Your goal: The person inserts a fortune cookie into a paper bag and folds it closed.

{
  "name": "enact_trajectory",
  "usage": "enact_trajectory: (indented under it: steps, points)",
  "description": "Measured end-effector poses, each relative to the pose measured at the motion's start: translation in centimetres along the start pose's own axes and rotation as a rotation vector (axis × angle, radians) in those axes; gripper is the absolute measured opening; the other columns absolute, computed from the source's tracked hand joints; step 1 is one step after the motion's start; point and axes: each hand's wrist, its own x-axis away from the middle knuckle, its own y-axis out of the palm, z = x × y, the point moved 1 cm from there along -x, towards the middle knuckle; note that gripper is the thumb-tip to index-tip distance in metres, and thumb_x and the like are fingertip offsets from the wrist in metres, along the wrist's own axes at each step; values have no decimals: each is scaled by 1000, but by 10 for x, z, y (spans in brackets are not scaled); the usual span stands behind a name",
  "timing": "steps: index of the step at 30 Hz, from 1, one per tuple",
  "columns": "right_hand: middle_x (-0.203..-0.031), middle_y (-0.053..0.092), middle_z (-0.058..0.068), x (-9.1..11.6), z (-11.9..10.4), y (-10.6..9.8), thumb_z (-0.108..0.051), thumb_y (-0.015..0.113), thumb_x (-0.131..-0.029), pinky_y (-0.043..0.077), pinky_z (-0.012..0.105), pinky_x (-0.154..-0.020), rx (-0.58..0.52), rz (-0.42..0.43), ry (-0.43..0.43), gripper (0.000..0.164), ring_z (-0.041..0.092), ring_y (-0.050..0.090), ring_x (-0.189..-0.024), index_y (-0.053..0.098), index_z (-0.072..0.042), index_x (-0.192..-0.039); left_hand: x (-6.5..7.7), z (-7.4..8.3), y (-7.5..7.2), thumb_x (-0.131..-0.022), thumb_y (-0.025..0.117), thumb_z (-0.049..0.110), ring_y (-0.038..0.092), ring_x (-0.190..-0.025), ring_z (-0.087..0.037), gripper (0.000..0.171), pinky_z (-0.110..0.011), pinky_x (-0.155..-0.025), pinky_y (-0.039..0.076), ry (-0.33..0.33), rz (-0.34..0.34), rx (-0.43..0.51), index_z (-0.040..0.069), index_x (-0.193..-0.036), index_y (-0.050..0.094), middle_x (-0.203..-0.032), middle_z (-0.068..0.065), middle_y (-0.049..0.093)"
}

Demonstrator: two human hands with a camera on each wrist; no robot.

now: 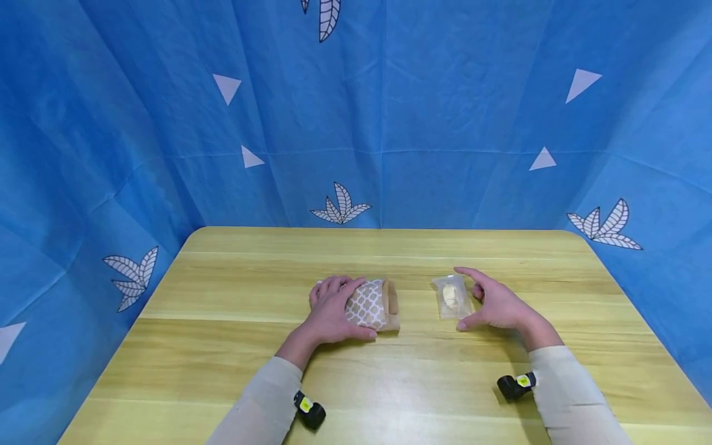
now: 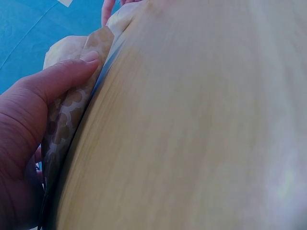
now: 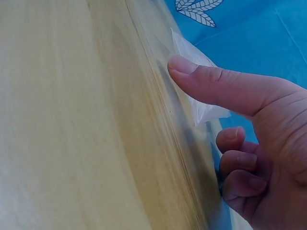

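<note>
Lying on its side at the table's middle is a brown paper bag [image 1: 367,304] with a white lattice pattern, its mouth facing right. My left hand [image 1: 332,312] grips it from the left, fingers over the far side and thumb [image 2: 72,79] along the near side. To the right of the bag lies a small clear plastic packet [image 1: 452,296] with a pale, roundish item inside. Around its right end is my right hand [image 1: 497,304], thumb [image 3: 211,84] and index finger spread apart, the other fingers curled in, holding nothing.
The light wooden table [image 1: 233,364] has rounded far corners. A blue curtain [image 1: 434,123] with white leaves and triangles hangs behind it and along both sides. Each sleeved wrist carries a small black camera, one on the left [image 1: 309,413] and one on the right [image 1: 512,386].
</note>
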Motion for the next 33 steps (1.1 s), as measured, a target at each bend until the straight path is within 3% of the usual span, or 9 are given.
enact_trajectory:
  steps: [12,18,26,33]
  points:
    - [-84,38,9,0,-4,-3,-22,97,-62,33,37,-63,25,-4,-9,113,24,35,-73,33,-8,-154,0,0,1,-58,84,69,28,-134,-30,112,-55,-110,10,0,-1,-2,30,-153,40,-143,-5,40]
    - [-82,39,9,-3,4,1,-25,96,-63,35,36,-63,29,20,9,103,24,38,-71,40,-11,-148,1,0,1,-57,84,70,27,-134,-30,112,-56,-109,10,3,7,0,29,-152,41,-142,-5,40]
    - [-86,49,11,0,1,6,-27,95,-66,43,39,-68,-15,30,8,96,25,50,-73,38,-15,-143,1,-2,2,-57,84,71,28,-134,-30,113,-56,-110,10,-1,6,-3,29,-153,41,-142,-4,40]
    - [-86,49,12,3,-3,8,-24,94,-67,43,40,-71,-6,86,-22,96,26,49,-76,36,-15,-143,0,-2,1,-57,83,72,27,-134,-30,113,-56,-110,10,-5,-2,-6,29,-153,41,-143,-5,40]
